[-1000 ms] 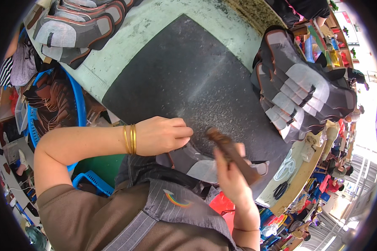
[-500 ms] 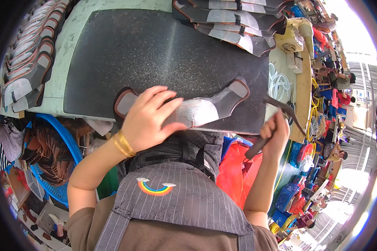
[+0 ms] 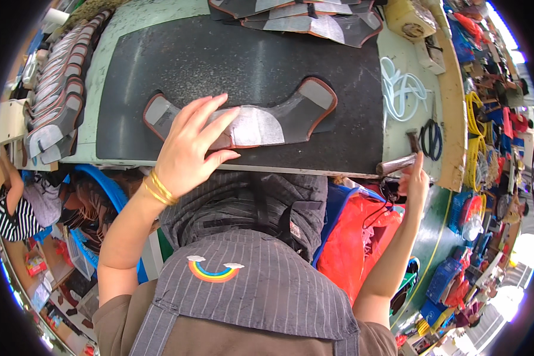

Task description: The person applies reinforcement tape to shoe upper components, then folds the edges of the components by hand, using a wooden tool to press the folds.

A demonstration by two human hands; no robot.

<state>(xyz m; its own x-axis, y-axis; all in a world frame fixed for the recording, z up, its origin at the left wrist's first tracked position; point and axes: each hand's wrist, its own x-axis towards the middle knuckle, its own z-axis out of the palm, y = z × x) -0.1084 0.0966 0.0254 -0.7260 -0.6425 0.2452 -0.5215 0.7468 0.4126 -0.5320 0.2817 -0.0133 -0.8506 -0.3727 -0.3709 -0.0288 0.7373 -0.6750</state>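
Observation:
A curved dark shoe upper piece (image 3: 258,126) with pale patches and reddish-brown edging lies on the black mat (image 3: 178,59), its two ends pointing away from me. My left hand (image 3: 190,142) rests over its left half, fingers spread, covering part of it. At the table's right front corner lies a hammer (image 3: 397,164), its dark head towards the back. Beside its handle is my right hand (image 3: 415,181), index finger stretched out and touching or very near the hammer. The other fingers are bent and partly hidden, with no firm grip visible.
Similar pieces are stacked at the mat's back (image 3: 314,24) and in a long row at left (image 3: 59,113). White tubing (image 3: 400,89) and a black cord coil (image 3: 431,139) lie at right. A red bag (image 3: 362,237) and a blue basket (image 3: 107,184) stand below the table edge.
My right hand has lowered the hammer from the air to the table corner and loosened its fingers. The shoe piece sits farther in on the mat, its ends level, left hand still over it.

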